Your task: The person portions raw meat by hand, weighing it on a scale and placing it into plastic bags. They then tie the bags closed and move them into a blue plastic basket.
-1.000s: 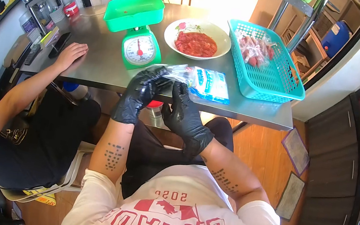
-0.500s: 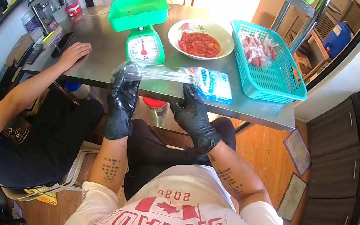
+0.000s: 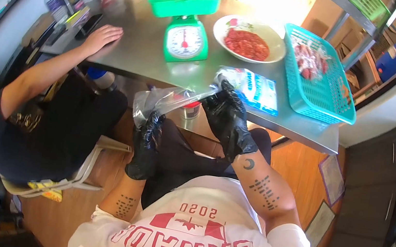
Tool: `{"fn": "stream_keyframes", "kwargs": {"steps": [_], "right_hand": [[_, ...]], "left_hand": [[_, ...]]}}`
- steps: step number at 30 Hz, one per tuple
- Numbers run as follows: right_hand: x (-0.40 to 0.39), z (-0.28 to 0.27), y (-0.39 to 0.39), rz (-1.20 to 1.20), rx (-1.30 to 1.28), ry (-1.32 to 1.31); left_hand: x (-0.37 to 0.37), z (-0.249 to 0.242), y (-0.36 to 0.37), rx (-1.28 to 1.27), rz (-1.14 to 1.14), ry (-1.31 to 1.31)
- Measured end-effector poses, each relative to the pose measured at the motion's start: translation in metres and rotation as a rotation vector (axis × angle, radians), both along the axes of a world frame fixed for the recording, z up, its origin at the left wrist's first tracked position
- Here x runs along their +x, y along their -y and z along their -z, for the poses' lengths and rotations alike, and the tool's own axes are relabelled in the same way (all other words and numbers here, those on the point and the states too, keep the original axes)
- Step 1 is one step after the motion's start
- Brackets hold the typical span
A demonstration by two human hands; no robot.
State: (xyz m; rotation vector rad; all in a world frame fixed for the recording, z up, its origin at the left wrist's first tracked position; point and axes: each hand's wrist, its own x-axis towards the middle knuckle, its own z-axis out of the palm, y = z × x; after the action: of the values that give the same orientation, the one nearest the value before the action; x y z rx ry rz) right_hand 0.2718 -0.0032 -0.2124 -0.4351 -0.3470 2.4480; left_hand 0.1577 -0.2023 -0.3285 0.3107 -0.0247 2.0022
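A clear plastic bag [image 3: 173, 99] is stretched at a slant between my two black-gloved hands, in front of the table's near edge. My left hand [image 3: 145, 145] is closed on the bag's lower left end. Higher up, my right hand [image 3: 228, 119] pinches the other end beside a blue-and-white plastic packet [image 3: 255, 91] lying on the table. Beyond my hands stands a green dial scale [image 3: 185, 42] with a green pan [image 3: 185, 1]. A white bowl [image 3: 275, 46] of red, wet-looking minced meat [image 3: 247, 44] sits to the scale's right.
A turquoise basket [image 3: 323, 110] with several meat-filled plastic bags [image 3: 309, 61] stands at the table's right end. At left, a seated person's hand [image 3: 102, 38] rests on the steel table [image 3: 130, 57] near a phone [image 3: 88, 25]. A red-lidded jar [image 3: 191, 110] is below the table edge.
My left hand has come down and nearer my body, tilting the bag from level to slanted. My right hand has risen slightly beside the packet. The whole view has shifted a little.
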Motion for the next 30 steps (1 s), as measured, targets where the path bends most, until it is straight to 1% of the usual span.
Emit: {"fn": "stream_keyframes", "kwargs": {"steps": [1,2,3,4,6,7,8,10,11,12,13,14,15,16,17,18,19,20,22,23,24,25,26,28,29,30], "right_hand": [[0.0,0.008,0.001,0.017,0.01,-0.01],[0.0,0.013,0.003,0.031,0.02,-0.019],[0.001,0.006,0.008,0.079,-0.008,0.038],[0.002,0.013,0.005,0.052,-0.025,0.081],[0.007,0.021,0.002,0.034,0.03,0.174],[0.011,0.015,0.004,0.032,0.009,0.267],[0.014,0.018,0.008,0.012,0.015,0.272],[0.02,0.031,0.01,0.051,0.683,0.471],[0.02,0.055,-0.006,0.003,0.44,0.329],[0.021,0.049,-0.002,-0.015,0.445,0.329],[0.024,0.038,0.005,-0.011,0.331,0.286],[0.026,0.032,0.009,-0.005,0.217,0.244],[0.025,0.046,0.002,-0.006,0.307,0.302],[0.023,0.065,-0.007,-0.01,0.309,0.304],[0.021,0.085,-0.017,-0.059,0.325,0.267],[0.023,0.093,-0.024,-0.101,0.34,0.231],[0.023,0.076,-0.017,-0.081,0.343,0.235],[0.022,0.059,-0.008,-0.03,0.363,0.237],[0.019,0.032,0.008,0.055,0.377,0.24],[0.019,0.026,0.013,0.066,0.597,0.272],[0.02,0.019,0.017,0.073,0.815,0.311],[0.021,0.009,0.02,-0.025,0.598,0.267],[0.02,0.01,0.02,-0.005,0.593,0.27],[0.019,0.016,0.019,-0.128,0.745,0.279],[0.018,0.019,0.019,-0.128,0.747,0.289],[0.018,0.018,0.02,-0.118,0.743,0.292]], "left_hand": [[0.016,-0.024,-0.003,-0.353,-0.326,-0.328],[0.024,-0.037,-0.001,-0.724,-0.644,-0.647],[0.016,-0.022,0.011,-0.701,-0.633,-0.74],[0.018,-0.03,0.013,-0.722,-0.657,-0.722],[0.02,-0.047,0.008,-1.033,-0.968,-1.131],[0.016,-0.047,0.01,-0.817,-0.653,-0.575],[0.014,-0.05,0.013,-0.822,-0.67,-0.562],[0.017,-0.064,0.015,-1.103,-0.84,-1.179],[0.016,-0.064,0.013,-1.115,-0.852,-1.166],[0.016,-0.062,0.01,-0.989,-0.733,-0.764],[0.016,-0.061,0.009,-0.837,-0.606,-0.376],[0.017,-0.063,0.01,-0.839,-0.618,-0.368],[0.019,-0.066,0.011,-0.785,-0.635,-0.394],[0.019,-0.067,0.012,-0.731,-0.646,-0.421],[0.018,-0.063,0.013,-0.728,-0.642,-0.419],[0.014,-0.055,0.016,-0.867,-0.902,-0.925],[0.01,-0.047,0.018,-0.96,-1.147,-1.452],[0.005,-0.042,0.024,-0.935,-1.134,-1.457],[-0.001,-0.028,0.039,-1.094,-1.29,-2.206],[0.004,-0.017,0.042,-1.056,-1.277,-2.219],[0.012,-0.002,0.047,-1.11,-1.185,-1.858],[0.018,0.011,0.052,-1.144,-1.074,-1.504],[0.021,0.024,0.059,-1.127,-1.06,-1.516],[0.021,0.038,0.073,-0.733,-0.494,-0.474],[0.02,0.038,0.083,-0.732,-0.482,-0.479],[0.019,0.029,0.092,-0.814,-0.345,-0.509]]}}
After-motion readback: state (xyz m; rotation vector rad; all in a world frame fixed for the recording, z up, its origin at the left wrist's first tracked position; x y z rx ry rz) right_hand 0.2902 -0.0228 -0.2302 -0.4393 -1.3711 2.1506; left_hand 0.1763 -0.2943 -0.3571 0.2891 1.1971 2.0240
